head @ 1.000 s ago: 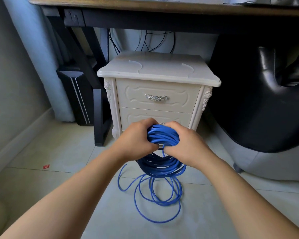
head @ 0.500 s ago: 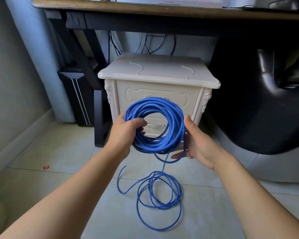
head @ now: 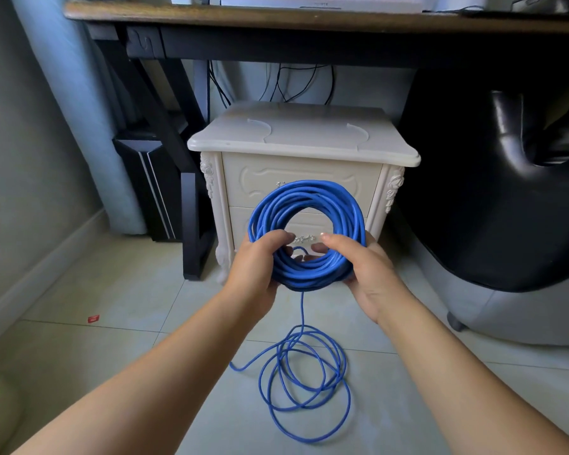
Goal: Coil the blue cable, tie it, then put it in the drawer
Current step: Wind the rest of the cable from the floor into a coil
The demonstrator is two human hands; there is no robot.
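A thick coil of blue cable (head: 309,198) is held upright in front of the white nightstand (head: 304,139). My left hand (head: 257,267) grips the coil's lower left, fingers curled through the ring. My right hand (head: 363,270) grips the lower right the same way. One strand drops from the coil's bottom to loose cable loops (head: 304,379) lying on the tiled floor. The coil hides most of the two shut drawer fronts (head: 358,185); the lower drawer's metal handle (head: 304,238) shows through the ring.
A dark desk (head: 276,18) spans the top, its black leg (head: 191,224) left of the nightstand. A black leather chair (head: 513,192) fills the right. A black case (head: 151,185) leans by the wall. A small red scrap (head: 93,318) lies on the floor.
The coil was raised from a bunched, low hold to an upright ring. My right hand went from an open palm beside it to gripping the lower right. Floor loops have tightened.
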